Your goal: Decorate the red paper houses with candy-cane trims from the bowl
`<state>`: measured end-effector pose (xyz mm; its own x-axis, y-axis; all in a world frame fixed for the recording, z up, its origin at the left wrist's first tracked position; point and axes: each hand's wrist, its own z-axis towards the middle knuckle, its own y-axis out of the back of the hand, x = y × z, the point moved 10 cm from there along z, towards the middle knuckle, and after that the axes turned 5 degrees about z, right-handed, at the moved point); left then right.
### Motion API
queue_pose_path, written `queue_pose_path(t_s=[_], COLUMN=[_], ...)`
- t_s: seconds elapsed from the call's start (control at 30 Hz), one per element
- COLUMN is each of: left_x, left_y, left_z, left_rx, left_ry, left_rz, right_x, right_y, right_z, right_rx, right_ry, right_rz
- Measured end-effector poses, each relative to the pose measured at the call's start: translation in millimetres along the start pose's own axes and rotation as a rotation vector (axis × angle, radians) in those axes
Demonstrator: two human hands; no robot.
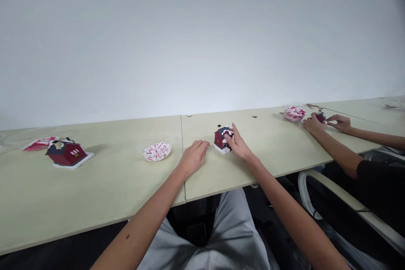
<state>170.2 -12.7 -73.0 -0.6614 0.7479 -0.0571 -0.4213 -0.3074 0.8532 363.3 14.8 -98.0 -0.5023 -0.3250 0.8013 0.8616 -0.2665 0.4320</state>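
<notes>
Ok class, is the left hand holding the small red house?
No, the left hand rests on the table, just short of the red model house.

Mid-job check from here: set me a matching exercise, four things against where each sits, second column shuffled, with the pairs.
1. right hand
2. left hand
3. larger red model house
4. heap of red-and-white pieces

A. on a white base, far left
B. touching the small red model house
C. between the larger house and the left hand
D. just short of the small house, not touching

Pairs: 1-B, 2-D, 3-A, 4-C

We cannot tell what is the small red object in the co-worker's fingers, mostly hidden by them.
</notes>
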Motion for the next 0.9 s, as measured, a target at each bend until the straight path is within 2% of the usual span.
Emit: queue_pose_path(t_s=[0.1,0.2,0.27,0.3,0.37,0.43,0.5,0.67,0.8,0.9], left_x=[1.3,3.3,3.9,3.8,2.4,0.0,-1.8,-0.7,-0.3,-1.3], left_y=[-3.2,-4.2,-5.1,-5.7,-6.1,-4.7,-3.5,-4.6,-4.4,-3.7], left_z=[0.1,0.2,0.4,0.7,1.3,1.9,2.4,2.1,1.4,0.9], left_rx=[0.019,0.017,0.019,0.021,0.018,-0.003,-0.018,-0.004,-0.001,-0.005], left_ry=[-0.002,-0.005,-0.01,-0.014,-0.024,-0.038,-0.047,-0.039,-0.04,-0.047], left_rz=[0.003,-0.001,-0.009,-0.013,-0.019,-0.021,-0.017,0.002,-0.002,-0.009], right_x=[-14.2,-13.8,-14.5,-15.7,-17.7,-16.6,-15.6,-12.4,8.1,26.4], right_y=[25.4,66.0,85.4,89.6,85.6,70.6,60.3,55.4,54.9,56.9], right_z=[1.8,-1.5,-9.5,-15.3,-30.8,-50.2,-66.4,-75.7,-65.9,-46.8], right_rx=[-0.12,-0.28,-0.279,-0.231,-0.057,0.15,0.245,0.138,-0.022,-0.127], right_ry=[-0.108,-0.098,-0.093,-0.092,-0.071,-0.011,0.027,0.003,0.099,0.167], right_rz=[0.109,0.03,-0.035,-0.062,-0.131,-0.24,-0.325,-0.341,-0.149,0.019])
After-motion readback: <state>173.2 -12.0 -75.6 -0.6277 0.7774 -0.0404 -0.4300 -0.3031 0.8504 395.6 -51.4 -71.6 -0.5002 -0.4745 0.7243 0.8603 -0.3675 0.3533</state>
